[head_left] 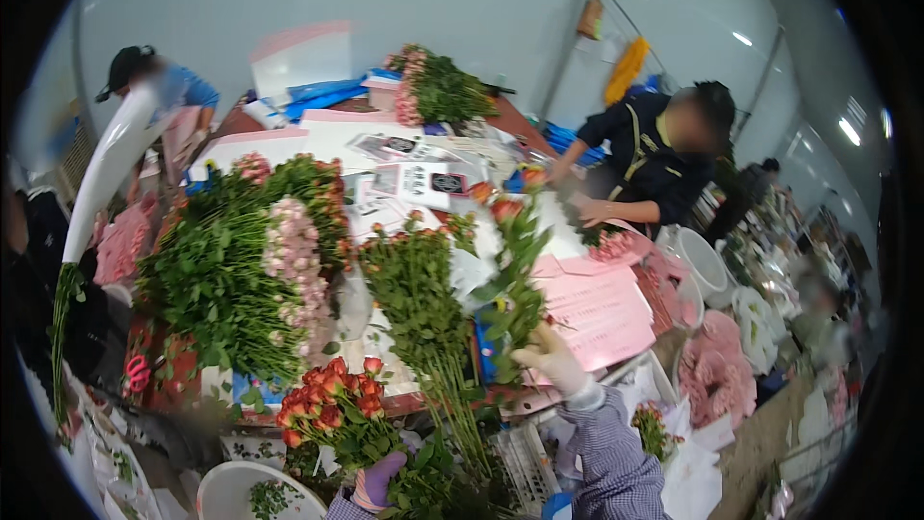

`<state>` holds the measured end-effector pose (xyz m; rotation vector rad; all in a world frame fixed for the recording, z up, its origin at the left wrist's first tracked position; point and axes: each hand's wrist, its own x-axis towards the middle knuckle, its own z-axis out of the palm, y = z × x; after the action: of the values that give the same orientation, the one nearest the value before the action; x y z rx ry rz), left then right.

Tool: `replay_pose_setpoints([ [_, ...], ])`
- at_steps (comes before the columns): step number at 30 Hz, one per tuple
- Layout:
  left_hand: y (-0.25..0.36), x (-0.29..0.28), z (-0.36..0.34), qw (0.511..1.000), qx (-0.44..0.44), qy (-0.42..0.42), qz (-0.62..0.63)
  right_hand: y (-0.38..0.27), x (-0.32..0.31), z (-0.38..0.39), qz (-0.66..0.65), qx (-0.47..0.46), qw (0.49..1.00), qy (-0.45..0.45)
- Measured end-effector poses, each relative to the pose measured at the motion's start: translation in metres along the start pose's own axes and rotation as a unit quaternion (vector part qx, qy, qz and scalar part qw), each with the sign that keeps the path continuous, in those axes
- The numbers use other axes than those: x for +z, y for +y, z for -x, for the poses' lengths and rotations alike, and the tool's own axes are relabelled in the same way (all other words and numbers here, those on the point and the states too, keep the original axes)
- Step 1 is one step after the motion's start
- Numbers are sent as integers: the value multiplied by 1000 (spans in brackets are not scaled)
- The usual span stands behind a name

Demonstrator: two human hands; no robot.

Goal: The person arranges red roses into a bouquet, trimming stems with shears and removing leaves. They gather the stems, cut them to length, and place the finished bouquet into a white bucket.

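My left hand (380,477), in a purple glove, is closed round the stems of a bunch of red-orange roses (327,395) at the lower middle. My right hand (549,356), in a pale glove, grips a tall leafy stem of orange roses (510,260) held upright over the work table (164,332). Between my hands lies a bunch of long-stemmed roses (404,289). To the left is a big pile of green stems with pink blooms (298,279); pink paper sheets (597,318) lie right of my right hand.
Red scissors (137,374) lie at the table's left. A co-worker (654,164) handles flowers across at the right; another person (192,96) stands back left. A white bucket (241,477), a plastic crate (520,462), buckets (698,260) and pink wrapped bundles (717,371) surround the table.
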<state>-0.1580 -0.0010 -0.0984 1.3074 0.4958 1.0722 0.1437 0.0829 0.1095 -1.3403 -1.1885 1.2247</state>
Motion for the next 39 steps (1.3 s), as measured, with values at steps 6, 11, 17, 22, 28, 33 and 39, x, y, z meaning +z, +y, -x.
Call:
replay_pose_setpoints([
  [6, -1, 18, -31, 990, 94, -88, -60, 77, -27, 60, 49, 9, 998, 39],
  [11, 15, 35, -47, 984, 93, -101, -111, 101, -45, 122, 42, 4, 997, 60],
  [17, 30, 65, -57, 996, -5, -85, 6, 86, -57, 140, -17, -33, 997, 64],
  [22, 38, 77, -74, 983, 59, -162, -61, 79, -62, 139, -51, -53, 996, 54],
  [28, 49, 87, -79, 974, 144, -159, -78, 74, -60, 127, -72, -56, 996, 19],
  [33, 60, 89, -75, 980, 125, -123, -96, 60, -65, 123, -20, -37, 999, 14],
  [39, 65, 83, -67, 981, 159, -38, -107, 6, -173, 237, 92, 16, 936, 340],
])
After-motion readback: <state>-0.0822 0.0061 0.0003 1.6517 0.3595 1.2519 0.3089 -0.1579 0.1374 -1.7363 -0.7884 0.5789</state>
